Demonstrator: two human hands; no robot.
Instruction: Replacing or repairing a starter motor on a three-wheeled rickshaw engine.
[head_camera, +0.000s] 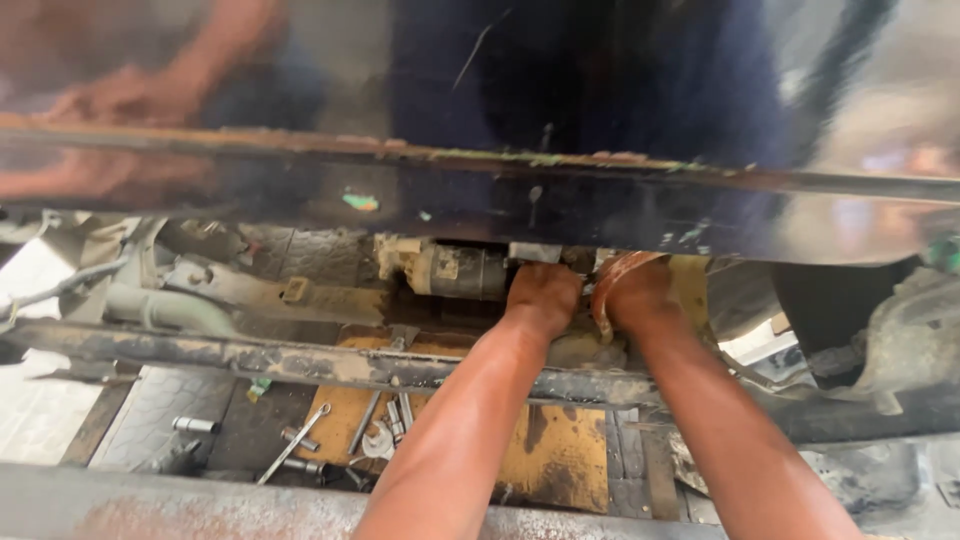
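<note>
My left hand (542, 295) curled against cylindrical motor (460, 270) at 9 o'clock; right hand (630, 290) beside it, grip hidden. Forearms extended, side by side.

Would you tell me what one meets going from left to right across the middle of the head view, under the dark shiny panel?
Pale grey hose → rusty flat bracket → grimy cylindrical motor → left hand → right hand → dirty grey housing.

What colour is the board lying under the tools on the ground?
Yellow-orange, with dark greasy stains, seen in the head view: the board beneath the wrenches.
</note>
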